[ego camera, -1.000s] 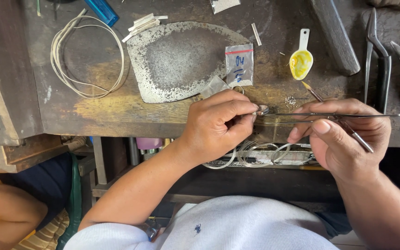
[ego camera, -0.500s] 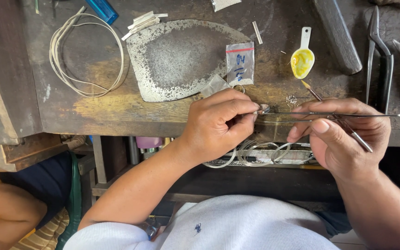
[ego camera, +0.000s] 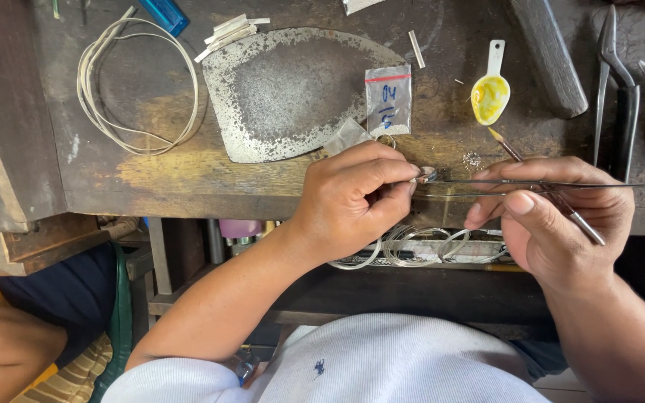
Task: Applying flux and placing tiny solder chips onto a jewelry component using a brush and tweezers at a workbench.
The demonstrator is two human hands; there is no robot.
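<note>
Nothing has shifted since before: I keep my left hand (ego camera: 352, 198) pinched shut on the small ring (ego camera: 427, 174), my right hand (ego camera: 554, 216) closed on tweezers (ego camera: 539, 183) touching it, just above the worktop (ego camera: 188, 164) edge.

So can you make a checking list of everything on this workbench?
Surface: worn dark wooden bench.
Job's things: small ring, long tweezers, thin brush.
Clutter: metal plate, small plastic bag, yellow spoon, pliers.
Hands: left hand pinches the ring; right hand holds tweezers and brush.
Cables: coiled white wire.
Surroundings: wire hoops under the bench; another person's arm.
</note>
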